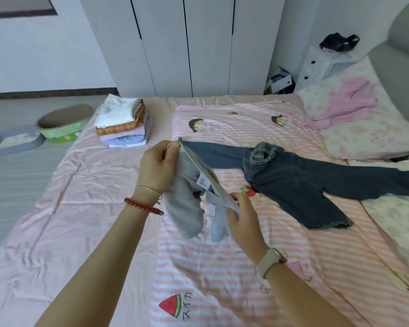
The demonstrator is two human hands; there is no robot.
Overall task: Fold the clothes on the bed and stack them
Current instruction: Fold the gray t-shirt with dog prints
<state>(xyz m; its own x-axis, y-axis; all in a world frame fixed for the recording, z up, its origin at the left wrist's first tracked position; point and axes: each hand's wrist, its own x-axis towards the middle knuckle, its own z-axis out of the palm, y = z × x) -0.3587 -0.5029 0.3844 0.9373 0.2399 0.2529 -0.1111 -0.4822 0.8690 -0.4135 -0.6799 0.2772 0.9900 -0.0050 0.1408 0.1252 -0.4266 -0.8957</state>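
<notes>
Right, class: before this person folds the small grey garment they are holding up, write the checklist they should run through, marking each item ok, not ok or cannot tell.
1. Left hand pinches the small grey garment at its waistband: ok.
2. Right hand grips the other end: ok.
3. Garment hangs flat, untwisted: not ok, it is bunched.
4. Striped pink quilt below offers laying room: ok.
5. Stack of folded clothes looks level: ok.
6. Dark blue jeans already folded: not ok, spread out.

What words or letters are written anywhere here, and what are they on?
"スイカ": black characters by the watermelon picture on the pink striped cartoon blanket, seen sideways, my best reading.
White tag inside the grey garment both hands hold: print too small to read.
Nothing else legible.
</notes>
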